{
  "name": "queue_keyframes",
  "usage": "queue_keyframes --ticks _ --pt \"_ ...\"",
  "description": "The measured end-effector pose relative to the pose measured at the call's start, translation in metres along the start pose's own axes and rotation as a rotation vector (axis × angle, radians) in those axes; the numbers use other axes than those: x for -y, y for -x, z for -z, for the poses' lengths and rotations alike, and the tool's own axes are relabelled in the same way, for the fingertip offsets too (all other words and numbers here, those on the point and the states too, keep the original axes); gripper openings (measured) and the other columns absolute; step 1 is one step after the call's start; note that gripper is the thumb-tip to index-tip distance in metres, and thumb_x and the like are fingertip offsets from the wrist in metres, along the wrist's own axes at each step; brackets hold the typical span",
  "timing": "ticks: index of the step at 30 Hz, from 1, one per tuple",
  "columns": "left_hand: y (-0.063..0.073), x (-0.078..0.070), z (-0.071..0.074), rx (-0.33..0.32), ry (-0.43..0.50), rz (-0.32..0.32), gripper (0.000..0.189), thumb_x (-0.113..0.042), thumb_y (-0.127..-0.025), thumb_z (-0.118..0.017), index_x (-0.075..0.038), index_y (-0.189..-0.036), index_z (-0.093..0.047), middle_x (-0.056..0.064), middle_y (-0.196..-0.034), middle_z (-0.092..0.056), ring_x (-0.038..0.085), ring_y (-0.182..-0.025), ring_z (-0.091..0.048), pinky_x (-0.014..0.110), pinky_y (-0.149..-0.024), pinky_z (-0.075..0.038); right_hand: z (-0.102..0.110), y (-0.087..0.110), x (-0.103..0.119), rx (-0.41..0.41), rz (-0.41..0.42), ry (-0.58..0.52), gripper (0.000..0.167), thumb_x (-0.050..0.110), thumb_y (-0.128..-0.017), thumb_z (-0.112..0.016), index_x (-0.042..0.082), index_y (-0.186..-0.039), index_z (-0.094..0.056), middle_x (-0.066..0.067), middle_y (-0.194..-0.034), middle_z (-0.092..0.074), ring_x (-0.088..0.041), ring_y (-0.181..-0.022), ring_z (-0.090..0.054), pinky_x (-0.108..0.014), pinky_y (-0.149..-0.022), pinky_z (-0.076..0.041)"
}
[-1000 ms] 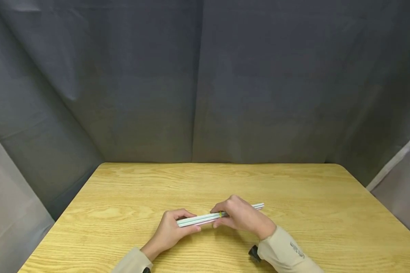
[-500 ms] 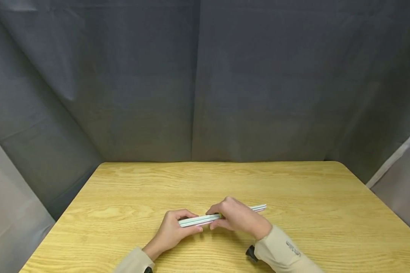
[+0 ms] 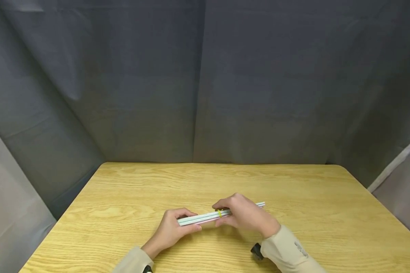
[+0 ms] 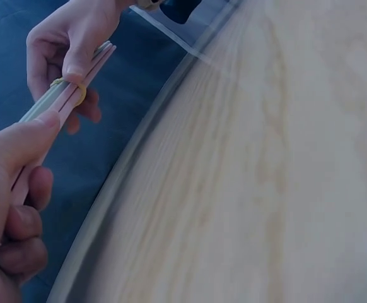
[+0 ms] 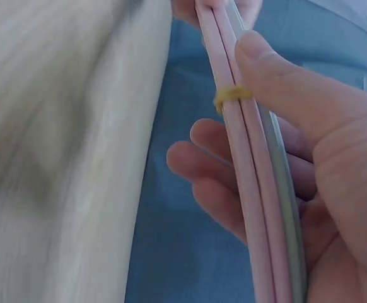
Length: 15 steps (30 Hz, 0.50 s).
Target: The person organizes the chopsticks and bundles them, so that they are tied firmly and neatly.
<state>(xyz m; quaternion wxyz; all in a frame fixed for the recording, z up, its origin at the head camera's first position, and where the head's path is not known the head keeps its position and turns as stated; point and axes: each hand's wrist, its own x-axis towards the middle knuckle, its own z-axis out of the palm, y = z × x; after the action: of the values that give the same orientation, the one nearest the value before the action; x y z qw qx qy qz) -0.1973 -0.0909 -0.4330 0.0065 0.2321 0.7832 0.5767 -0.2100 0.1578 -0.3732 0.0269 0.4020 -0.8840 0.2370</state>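
A bundle of thin, straw-like sticks (image 3: pixel 203 218), pale green and pink, is held in both hands above the near part of the table. A yellow rubber band (image 5: pixel 234 96) loops around it near the middle. My left hand (image 3: pixel 172 227) pinches the left end, thumb on the near side. Further right, my right hand (image 3: pixel 247 214) holds the bundle just beside the band, and the right end sticks out beyond it. In the right wrist view the thumb presses on the sticks (image 5: pixel 253 151) while curled fingers lie behind them. The right palm partly hides the bundle in the head view.
The wooden table (image 3: pixel 140 185) spreads out beneath the hands. Dark grey curtains (image 3: pixel 150 83) hang behind it and at the sides. Its near edge shows in the left wrist view. A black strap piece (image 3: pixel 257 251) hangs by the right sleeve.
The right hand slid slightly left along the bundle, then back right, and the rubber band now shows more plainly beside its fingertips. The left hand keeps its grip almost in place.
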Motion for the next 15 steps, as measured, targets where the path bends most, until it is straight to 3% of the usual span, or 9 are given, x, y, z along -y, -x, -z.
queue_keyframes --ticks 6,15 --pt "-0.002 0.001 0.005 -0.029 -0.008 0.024 0.027 -0.02 -0.074 -0.084 -0.011 -0.097 -0.074 0.007 -0.094 -0.072 0.009 -0.076 -0.063 0.022 -0.067 -0.052 0.008 0.003 -0.008 -0.081 -0.011 0.087 0.03 0.029 -0.076 -0.081 0.011 -0.099 -0.073 0.002 -0.09 -0.074 0.002 -0.072 -0.063 -0.016 -0.062 -0.05" --pt "-0.005 0.008 0.012 -0.022 -0.07 0.047 0.032 -0.025 -0.075 -0.084 -0.009 -0.099 -0.072 0.008 -0.088 -0.071 0.008 -0.071 -0.062 0.022 -0.065 -0.052 0.01 0.007 -0.016 -0.07 -0.034 0.086 0.016 0.011 -0.08 -0.078 0.012 -0.092 -0.068 0.004 -0.083 -0.071 0.001 -0.069 -0.06 -0.018 -0.06 -0.049"
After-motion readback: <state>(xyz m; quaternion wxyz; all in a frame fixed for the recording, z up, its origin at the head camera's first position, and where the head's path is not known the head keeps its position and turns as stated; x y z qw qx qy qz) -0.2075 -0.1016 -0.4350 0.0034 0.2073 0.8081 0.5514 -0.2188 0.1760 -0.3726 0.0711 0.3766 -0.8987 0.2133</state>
